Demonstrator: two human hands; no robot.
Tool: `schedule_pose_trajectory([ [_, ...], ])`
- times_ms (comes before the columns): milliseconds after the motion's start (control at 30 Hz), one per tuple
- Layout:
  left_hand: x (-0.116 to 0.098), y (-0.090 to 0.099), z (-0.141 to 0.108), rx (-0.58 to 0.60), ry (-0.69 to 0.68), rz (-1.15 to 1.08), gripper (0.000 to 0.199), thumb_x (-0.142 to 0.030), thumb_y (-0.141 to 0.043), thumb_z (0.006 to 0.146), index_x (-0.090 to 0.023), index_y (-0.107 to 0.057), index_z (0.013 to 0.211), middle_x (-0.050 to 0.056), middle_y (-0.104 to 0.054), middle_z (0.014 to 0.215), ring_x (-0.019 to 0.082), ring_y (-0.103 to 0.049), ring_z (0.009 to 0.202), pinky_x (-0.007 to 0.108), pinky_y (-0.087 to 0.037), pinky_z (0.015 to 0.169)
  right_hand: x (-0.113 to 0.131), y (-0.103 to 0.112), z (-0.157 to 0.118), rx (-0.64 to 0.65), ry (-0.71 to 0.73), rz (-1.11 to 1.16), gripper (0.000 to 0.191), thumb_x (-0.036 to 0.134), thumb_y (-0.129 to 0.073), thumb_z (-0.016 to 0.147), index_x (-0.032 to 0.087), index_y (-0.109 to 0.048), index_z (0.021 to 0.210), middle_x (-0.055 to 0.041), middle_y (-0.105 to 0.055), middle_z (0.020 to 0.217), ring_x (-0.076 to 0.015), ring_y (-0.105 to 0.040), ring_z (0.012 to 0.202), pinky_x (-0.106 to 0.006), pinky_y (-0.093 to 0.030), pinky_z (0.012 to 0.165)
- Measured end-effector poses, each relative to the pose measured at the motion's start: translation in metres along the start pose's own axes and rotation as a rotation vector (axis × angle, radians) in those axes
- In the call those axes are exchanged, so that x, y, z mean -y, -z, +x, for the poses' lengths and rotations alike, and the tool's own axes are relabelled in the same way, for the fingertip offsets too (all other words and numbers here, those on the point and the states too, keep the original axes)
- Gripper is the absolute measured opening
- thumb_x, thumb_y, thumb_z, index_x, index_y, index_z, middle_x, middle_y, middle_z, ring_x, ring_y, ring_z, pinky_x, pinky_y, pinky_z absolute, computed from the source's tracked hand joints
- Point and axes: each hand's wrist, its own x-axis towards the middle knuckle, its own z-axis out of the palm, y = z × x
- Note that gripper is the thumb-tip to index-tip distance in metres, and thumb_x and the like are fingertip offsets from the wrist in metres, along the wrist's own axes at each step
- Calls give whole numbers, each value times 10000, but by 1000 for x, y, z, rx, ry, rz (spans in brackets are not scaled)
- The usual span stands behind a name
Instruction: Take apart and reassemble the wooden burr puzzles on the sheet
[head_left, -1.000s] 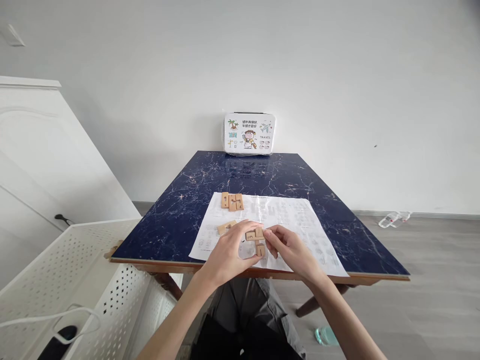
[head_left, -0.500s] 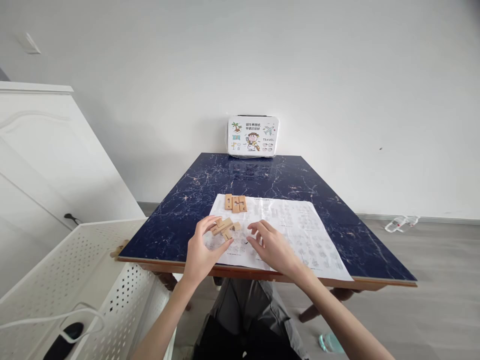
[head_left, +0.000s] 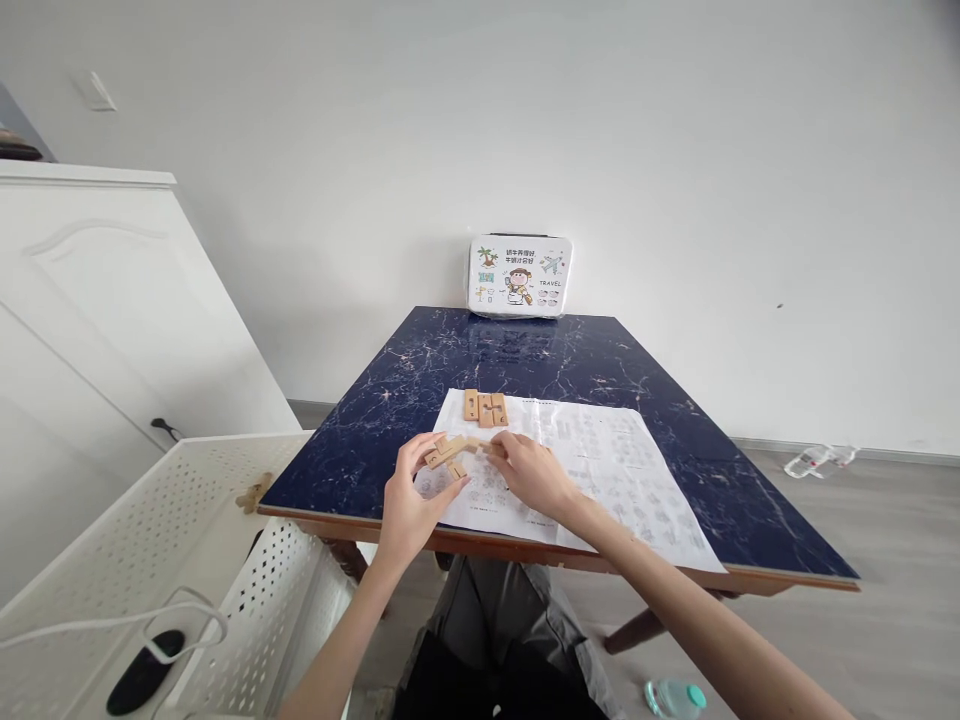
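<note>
Left of the sheet, past the table's edge, a basket holds a black device; tabletop stretches from sheet to case. Over the sheet's left part, the left hand, thumb and fingers wide, grips blocks; the right hand pinches an end piece beside them.

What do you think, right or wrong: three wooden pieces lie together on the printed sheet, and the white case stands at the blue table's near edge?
Wrong edge: the head view shows the white case at the blue table's far edge. Three wooden pieces lie together on the printed sheet.
</note>
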Motion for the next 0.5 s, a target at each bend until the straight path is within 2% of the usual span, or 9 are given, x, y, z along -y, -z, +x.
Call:
schedule_pose_trajectory([
  [67,0,0,0,11,9,-6,646,-381,-841,836,-316,-516,1390,76,-624,1426,279,-642,1281,454,-528,1095,4,4,-8,41,-94,185,165,292,-463,1082,179,-583,1087,-92,-739,933,-210,-706,803,-314,-520,702],
  [167,-1,1,-1,21,6,-20,657,-377,-845,834,-315,-509,1396,76,-615,1435,280,-626,1302,462,-515,1111,13,12,-21,179,-314,788,251,411,-506,1066,175,-586,1096,-51,-709,853,-146,-639,651,-250,-463,564],
  [233,-4,2,-1,32,-11,-37,670,-369,-845,836,-309,-496,1405,81,-609,1446,282,-601,1335,471,-496,1135,19,16,-28,250,-375,1070,323,484,-596,1019,169,-608,1092,-36,-689,830,-125,-606,621,-234,-448,545],
  [333,-9,2,-3,92,-52,-21,642,-348,-829,854,-300,-501,1403,89,-603,1461,291,-584,1360,484,-483,1150,26,20,-35,322,-394,1298,387,526,-712,943,164,-630,1053,-29,-678,811,-113,-599,626,-219,-452,550],
  [500,-24,0,-7,197,-151,40,634,-255,-783,883,-330,-486,1438,71,-618,1448,289,-595,1353,477,-484,1151,27,25,-45,393,-392,1500,344,473,-764,925,152,-642,927,-15,-649,801,-83,-574,629,-180,-455,555],
])
